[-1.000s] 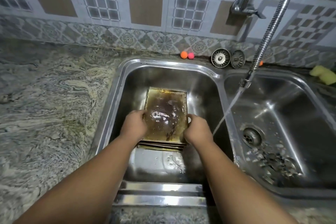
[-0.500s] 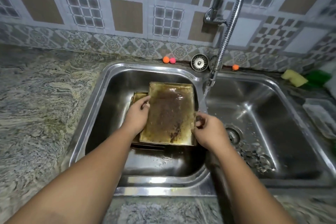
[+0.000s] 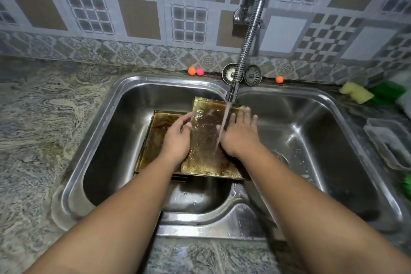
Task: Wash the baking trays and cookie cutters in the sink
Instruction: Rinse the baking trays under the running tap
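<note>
The marbled counter [image 3: 33,140] fills the left of the frame and runs under a patterned tile wall [image 3: 138,6] across the top. Set in it is a steel double sink [image 3: 222,224], its left bowl at the centre and its right bowl at the right. In the left bowl lies a stack of greasy brown trays; the lower tray [image 3: 153,138] shows at the left, and the top tray [image 3: 206,147] sits skewed over it, its far corner reaching toward the divider between the bowls. A flexible metal hose [image 3: 251,29] hangs from the tap at the top centre, and its water falls onto the right part of the top tray. The left hand [image 3: 178,140] grips the top tray's left edge, thumb on its upper face, the other fingers curled round the rim. The right hand [image 3: 240,133] lies on the tray's right side with fingers spread flat; whether it holds the edge cannot be told. At the right edge of the frame a clear tub [image 3: 387,140] stands on the counter, with a yellow sponge [image 3: 355,92] above it. Behind the sink stand two strainers [image 3: 252,75], and near them three small balls [image 3: 191,71], two at their left, one at their right.
</note>
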